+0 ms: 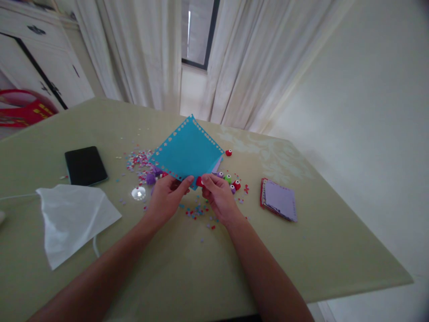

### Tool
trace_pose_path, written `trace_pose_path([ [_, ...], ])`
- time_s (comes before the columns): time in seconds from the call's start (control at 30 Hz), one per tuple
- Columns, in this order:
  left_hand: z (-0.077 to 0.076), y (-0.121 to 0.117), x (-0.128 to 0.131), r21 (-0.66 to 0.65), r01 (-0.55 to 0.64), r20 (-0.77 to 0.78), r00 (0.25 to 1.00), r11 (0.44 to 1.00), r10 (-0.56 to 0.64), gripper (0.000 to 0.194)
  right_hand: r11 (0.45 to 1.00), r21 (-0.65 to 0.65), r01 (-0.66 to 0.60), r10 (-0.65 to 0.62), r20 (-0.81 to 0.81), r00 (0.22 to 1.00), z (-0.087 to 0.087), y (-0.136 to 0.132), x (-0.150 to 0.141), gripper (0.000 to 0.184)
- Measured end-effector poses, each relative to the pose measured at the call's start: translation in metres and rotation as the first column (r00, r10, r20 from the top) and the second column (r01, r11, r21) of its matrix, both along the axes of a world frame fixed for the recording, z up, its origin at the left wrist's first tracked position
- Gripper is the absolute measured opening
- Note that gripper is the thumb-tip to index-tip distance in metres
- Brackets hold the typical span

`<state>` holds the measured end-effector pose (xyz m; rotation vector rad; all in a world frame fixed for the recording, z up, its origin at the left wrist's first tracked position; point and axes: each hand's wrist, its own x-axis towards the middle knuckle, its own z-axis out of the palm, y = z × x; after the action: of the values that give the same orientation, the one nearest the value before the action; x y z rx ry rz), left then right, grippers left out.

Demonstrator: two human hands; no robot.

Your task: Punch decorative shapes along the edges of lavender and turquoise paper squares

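Observation:
My left hand (167, 197) is closed on the lower corner of a blue sheet of paper (189, 150), thumb on top. Rows of small punched-out shapes line the sheet's edges, and it is tilted up above the table. At the same corner, the fingers of my right hand (217, 194) are wrapped round a small red paper punch (200, 181), mostly hidden by them. Just beyond that hand sit more little punches with eyes, among them a green one (228, 178) and a red one (236, 184). A purple one (150, 179) lies by my left hand.
Loose paper confetti (139, 158) is scattered over the table (335, 250). On the right lies a stack of lilac and red paper (279, 199). A black phone (86, 165), a white cloth-like sheet (75, 221) and a shiny round piece (138, 193) are on the left.

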<state>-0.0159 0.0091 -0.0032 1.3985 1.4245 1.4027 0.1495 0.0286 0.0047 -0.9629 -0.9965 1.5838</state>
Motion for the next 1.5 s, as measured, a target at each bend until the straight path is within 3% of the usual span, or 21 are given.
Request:
trace_pose_path([
  [0.2,-0.0003,0.0010,-0.0010,-0.015,0.020,-0.014,1.000,1.000,-0.021,0.035,0.998,-0.055,0.004,-0.006,-0.039,0.999,0.0017,-0.0009,-0.0012,0.053],
  [0.57,0.0031,-0.0016,0.0009,0.014,0.025,-0.081,0.996,1.000,-0.023,0.034,1.000,-0.015,-0.020,0.021,0.084,0.996,-0.0037,-0.0009,-0.0005,0.057],
  [1.07,0.0027,-0.0038,0.0058,0.018,0.013,-0.018,1.000,1.000,-0.013,0.033,0.998,0.040,0.040,-0.046,0.152,0.987,-0.0044,-0.0032,-0.0043,0.059],
  [1.33,-0.0001,0.0009,0.0015,0.021,-0.022,0.029,0.999,1.000,0.021,0.033,1.000,-0.005,0.003,-0.003,0.028,1.000,-0.0075,-0.0008,-0.0066,0.054],
  [1.4,0.0017,0.0016,0.0009,0.016,-0.051,0.048,0.998,0.999,0.050,0.035,0.997,0.024,0.075,-0.076,0.051,0.996,-0.0071,0.0016,-0.0043,0.053],
  [1.5,0.0060,0.0012,-0.0002,0.016,-0.086,0.069,0.994,0.996,0.085,0.033,0.959,0.241,0.150,-0.217,0.279,0.935,-0.0063,0.0018,0.0003,0.041],
])
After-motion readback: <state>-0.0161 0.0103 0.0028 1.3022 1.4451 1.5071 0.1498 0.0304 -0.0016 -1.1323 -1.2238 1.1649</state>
